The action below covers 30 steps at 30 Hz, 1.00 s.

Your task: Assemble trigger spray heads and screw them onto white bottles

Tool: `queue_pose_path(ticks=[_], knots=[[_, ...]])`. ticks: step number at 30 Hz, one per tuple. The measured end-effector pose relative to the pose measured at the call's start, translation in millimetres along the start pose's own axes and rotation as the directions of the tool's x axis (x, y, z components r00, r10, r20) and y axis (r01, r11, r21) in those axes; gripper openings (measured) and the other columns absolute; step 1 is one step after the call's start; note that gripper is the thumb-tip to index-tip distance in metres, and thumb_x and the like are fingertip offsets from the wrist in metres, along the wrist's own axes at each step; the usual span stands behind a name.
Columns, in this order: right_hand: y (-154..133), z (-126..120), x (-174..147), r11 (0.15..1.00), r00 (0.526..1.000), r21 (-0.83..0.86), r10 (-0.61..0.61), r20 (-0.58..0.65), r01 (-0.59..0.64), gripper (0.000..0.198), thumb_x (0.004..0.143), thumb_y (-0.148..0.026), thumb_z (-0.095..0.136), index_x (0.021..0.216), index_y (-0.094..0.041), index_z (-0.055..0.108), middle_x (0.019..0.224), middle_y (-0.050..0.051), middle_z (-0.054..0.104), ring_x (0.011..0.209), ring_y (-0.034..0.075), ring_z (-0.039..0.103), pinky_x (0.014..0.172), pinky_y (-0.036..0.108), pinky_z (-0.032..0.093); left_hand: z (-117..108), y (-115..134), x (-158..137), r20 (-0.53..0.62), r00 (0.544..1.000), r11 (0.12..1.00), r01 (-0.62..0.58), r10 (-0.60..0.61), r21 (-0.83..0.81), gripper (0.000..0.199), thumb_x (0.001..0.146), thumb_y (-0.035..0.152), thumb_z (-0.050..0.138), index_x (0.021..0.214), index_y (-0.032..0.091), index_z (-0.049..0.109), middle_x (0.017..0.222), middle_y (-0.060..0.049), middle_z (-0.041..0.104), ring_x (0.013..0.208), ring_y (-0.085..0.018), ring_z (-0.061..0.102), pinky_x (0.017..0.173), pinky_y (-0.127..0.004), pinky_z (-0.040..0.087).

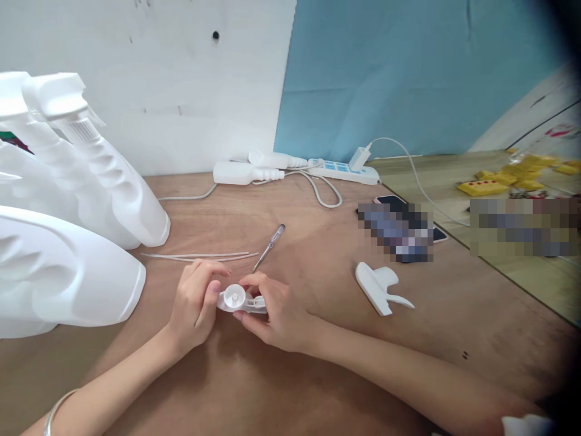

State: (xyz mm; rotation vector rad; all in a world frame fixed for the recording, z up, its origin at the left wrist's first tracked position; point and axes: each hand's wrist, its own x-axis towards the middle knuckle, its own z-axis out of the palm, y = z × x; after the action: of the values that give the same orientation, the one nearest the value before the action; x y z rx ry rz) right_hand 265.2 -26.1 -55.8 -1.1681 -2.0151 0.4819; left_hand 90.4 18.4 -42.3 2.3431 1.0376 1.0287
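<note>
My right hand pinches a small white plastic spray-head part between thumb and fingers, just above the wooden table. The part has a round cup with a small post in its middle, facing up. My left hand is at the part's left end, its thumb and index finger apart; the thumb is close against that end, and whether it touches cannot be made out. Behind my right fingers lies a slim screwdriver with a clear handle. Thin white tubes lie beyond my left hand.
Large white spray bottles crowd the left side. A white spray-head shell with a trigger lies on the right. Farther back are phones, partly blurred out, a power strip with cords, and white small bottles. Yellow pieces lie far right.
</note>
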Motion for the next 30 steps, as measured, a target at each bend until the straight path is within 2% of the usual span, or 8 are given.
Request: queue_pose_path(ticks=[3,7,12,16,19,24,26,30], knots=[[-0.2,-0.4,0.1,1.000,1.000,-0.003,0.008,0.006,-0.008,0.033,0.076,-0.028,0.055,0.104,-0.021,0.040,0.091,0.004,0.060,0.074,0.014,0.060,0.065,0.026,0.046,2.0,0.1,4.3,0.025,0.991,0.981,0.125,-0.130,0.146,0.026,0.089,0.026,0.026,0.092,0.019,0.050,0.098,-0.006,0.059,0.096,-0.021,0.049,0.083,-0.039,0.031],[-1.4,-1.0,0.8,1.000,1.000,-0.007,0.005,0.010,-0.005,0.032,0.076,-0.028,0.055,0.103,-0.021,0.040,0.091,0.004,0.060,0.073,0.014,0.059,0.064,0.026,0.045,3.1,0.3,7.2,0.122,0.960,0.949,0.222,-0.253,0.222,0.021,0.087,0.030,0.034,0.086,0.020,0.052,0.088,-0.003,0.061,0.088,-0.021,0.052,0.079,-0.038,0.033],[-0.5,-0.3,0.4,1.000,1.000,-0.018,-0.007,0.010,0.008,0.030,0.077,-0.028,0.054,0.104,-0.020,0.040,0.092,0.005,0.060,0.074,0.014,0.059,0.065,0.026,0.045,2.8,0.2,5.8,0.080,0.977,0.973,0.187,-0.199,0.138,0.021,0.087,0.028,0.034,0.091,0.020,0.052,0.093,-0.004,0.061,0.089,-0.020,0.053,0.079,-0.036,0.036],[-0.1,-0.1,0.0,1.000,1.000,-0.028,-0.005,0.017,0.005,0.030,0.077,-0.028,0.054,0.103,-0.020,0.041,0.092,0.004,0.059,0.074,0.014,0.058,0.065,0.026,0.045,4.2,-2.0,6.5,0.049,0.973,0.948,0.206,-0.224,0.242,0.019,0.086,0.026,0.036,0.092,0.020,0.053,0.105,-0.006,0.060,0.103,-0.025,0.049,0.092,-0.050,0.025],[-0.9,-0.9,0.4,1.000,1.000,-0.030,-0.010,0.017,0.010,0.030,0.077,-0.028,0.054,0.103,-0.020,0.041,0.092,0.004,0.059,0.074,0.014,0.058,0.066,0.026,0.045,4.7,-4.0,7.9,0.148,0.957,0.964,0.229,-0.248,0.135,0.021,0.087,0.028,0.035,0.093,0.021,0.054,0.109,-0.006,0.059,0.105,-0.024,0.050,0.094,-0.051,0.026],[-1.5,-1.3,0.8,0.997,0.998,-0.044,-0.059,0.003,0.059,0.028,0.079,-0.028,0.052,0.103,-0.020,0.041,0.094,0.005,0.059,0.075,0.015,0.058,0.067,0.027,0.046,2.5,-2.7,8.6,0.269,0.948,0.952,0.229,-0.170,-0.204,0.028,0.088,0.027,0.034,0.108,0.019,0.052,0.118,-0.008,0.055,0.107,-0.019,0.052,0.090,-0.036,0.041],[-1.2,-1.0,0.5,0.997,0.998,-0.049,-0.059,0.003,0.059,0.028,0.078,-0.028,0.052,0.102,-0.019,0.041,0.093,0.006,0.059,0.075,0.015,0.058,0.067,0.027,0.046,1.8,-2.8,8.5,0.226,0.960,0.947,0.217,-0.164,-0.236,0.029,0.087,0.023,0.033,0.109,0.018,0.052,0.116,-0.008,0.057,0.106,-0.019,0.052,0.091,-0.035,0.041],[-0.7,-0.5,0.3,0.997,0.999,-0.048,-0.052,0.010,0.052,0.029,0.078,-0.028,0.053,0.103,-0.018,0.042,0.093,0.006,0.059,0.074,0.015,0.058,0.067,0.027,0.046,3.1,-8.6,8.7,0.072,0.972,0.973,0.226,-0.222,-0.050,0.025,0.081,0.013,0.037,0.090,0.018,0.059,0.110,-0.006,0.059,0.109,-0.021,0.049,0.094,-0.041,0.037]])
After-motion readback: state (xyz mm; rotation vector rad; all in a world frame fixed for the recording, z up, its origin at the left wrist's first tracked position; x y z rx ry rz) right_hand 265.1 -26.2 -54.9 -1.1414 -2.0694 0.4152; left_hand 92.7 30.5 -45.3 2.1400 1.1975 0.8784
